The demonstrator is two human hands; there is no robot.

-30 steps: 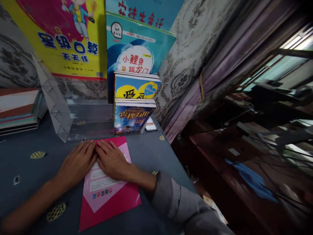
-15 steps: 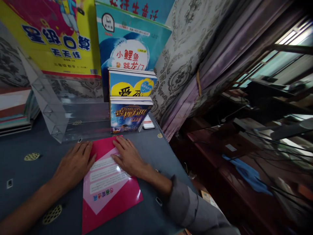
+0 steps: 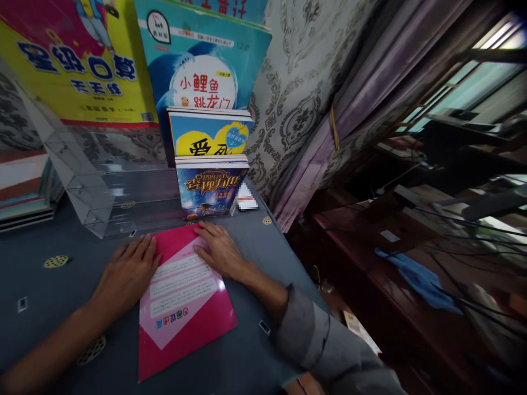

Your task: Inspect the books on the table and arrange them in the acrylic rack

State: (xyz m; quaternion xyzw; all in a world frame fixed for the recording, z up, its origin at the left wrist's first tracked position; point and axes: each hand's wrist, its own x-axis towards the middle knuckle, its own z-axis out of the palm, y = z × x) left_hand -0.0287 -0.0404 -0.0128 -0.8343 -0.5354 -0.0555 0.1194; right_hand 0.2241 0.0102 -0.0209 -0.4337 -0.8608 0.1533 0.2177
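Observation:
A pink booklet (image 3: 187, 307) lies flat on the grey-blue tablecloth (image 3: 263, 263), its printed text upside down to me. My left hand (image 3: 129, 269) rests palm down along the booklet's upper left edge, fingers stretched out and touching it. My right hand (image 3: 220, 249) lies flat across the upper right edge, fingertips on the pink cover and thumb apart. Neither hand is wrapped round anything. Just beyond the booklet stands a dark blue book (image 3: 209, 189) with gold lettering, in front of a blue and yellow book (image 3: 209, 131).
A clear acrylic rack (image 3: 88, 200) stands at the back left, with a yellow workbook (image 3: 82, 82) and a teal book (image 3: 206, 60) upright behind. More books (image 3: 24, 186) are stacked at the far left. To the right are a curtain (image 3: 313, 137), cables and a blue cloth (image 3: 415, 280).
My view has shifted slightly, so the standing books appear a little further left and higher. Both hands stay on the booklet with almost the same pose.

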